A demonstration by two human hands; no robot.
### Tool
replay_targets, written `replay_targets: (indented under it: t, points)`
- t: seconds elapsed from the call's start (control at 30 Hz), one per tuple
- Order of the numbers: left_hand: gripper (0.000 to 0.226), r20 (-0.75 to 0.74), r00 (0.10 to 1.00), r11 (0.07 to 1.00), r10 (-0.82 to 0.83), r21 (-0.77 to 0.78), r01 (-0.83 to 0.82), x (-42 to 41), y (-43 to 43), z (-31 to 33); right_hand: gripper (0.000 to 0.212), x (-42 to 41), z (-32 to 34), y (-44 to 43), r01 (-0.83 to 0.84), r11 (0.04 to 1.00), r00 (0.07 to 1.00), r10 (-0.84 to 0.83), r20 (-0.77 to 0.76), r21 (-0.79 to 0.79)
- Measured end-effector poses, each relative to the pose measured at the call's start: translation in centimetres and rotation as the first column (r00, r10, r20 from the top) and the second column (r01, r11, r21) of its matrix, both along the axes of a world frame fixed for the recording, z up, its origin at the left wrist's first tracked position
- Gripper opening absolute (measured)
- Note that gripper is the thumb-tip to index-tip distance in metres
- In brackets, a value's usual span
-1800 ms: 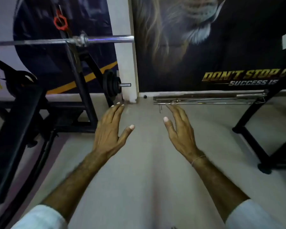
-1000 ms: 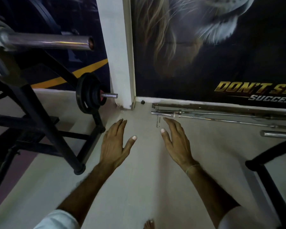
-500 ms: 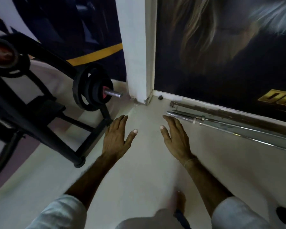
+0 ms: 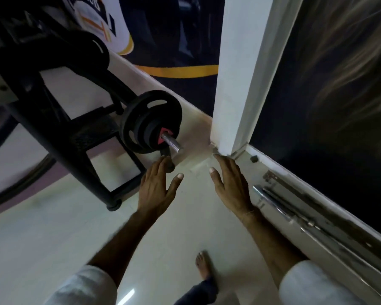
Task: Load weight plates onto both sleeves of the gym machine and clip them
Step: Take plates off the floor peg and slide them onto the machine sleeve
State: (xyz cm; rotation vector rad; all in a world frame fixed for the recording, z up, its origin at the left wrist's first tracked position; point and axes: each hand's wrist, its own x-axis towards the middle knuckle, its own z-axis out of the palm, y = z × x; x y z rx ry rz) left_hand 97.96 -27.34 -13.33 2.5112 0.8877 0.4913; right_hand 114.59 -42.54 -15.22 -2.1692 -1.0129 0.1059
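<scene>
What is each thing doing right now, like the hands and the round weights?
left hand: open, empty, fingers spread
right hand: open, empty
weight plates: stacked on the storage peg
storage peg: tip bare, sticking out
barbells: lying on the floor along the wall
bare foot: on the floor

pale tiled floor (image 4: pixel 53 249), white pillar (image 4: pixel 240 73), dark wall mural (image 4: pixel 339 95)

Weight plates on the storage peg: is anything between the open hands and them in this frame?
Nothing visible blocks them. The left hand and right hand are open and empty, just below the stacked weight plates on the steel peg. Only the black rack foot sits by the left fingertips, under the plates.
</scene>
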Motion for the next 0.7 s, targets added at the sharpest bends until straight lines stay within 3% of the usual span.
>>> replay_targets:
  t: [0.4, 0.57, 0.7]
  points:
    - [0.070, -0.093, 0.957, 0.953, 0.275, -0.107, -0.285, 13.7, 9.0, -5.0, 0.057, 15.4, -4.1, 13.2, -0.242, 0.965, 0.969, 0.235, -0.074, -0.104]
    - [0.074, -0.165, 0.898, 0.896, 0.407, -0.121, -0.428, 18.0, 15.4, -8.9, 0.050, 21.1, -7.7, 22.1, -0.377, 0.919, 0.923, 0.363, -0.130, -0.117]
    - [0.071, -0.129, 0.842, 0.827, 0.525, -0.157, -0.540, 20.5, 20.8, -13.4, 0.051, 24.1, -12.8, 29.9, -0.470, 0.877, 0.878, 0.452, -0.157, -0.102]
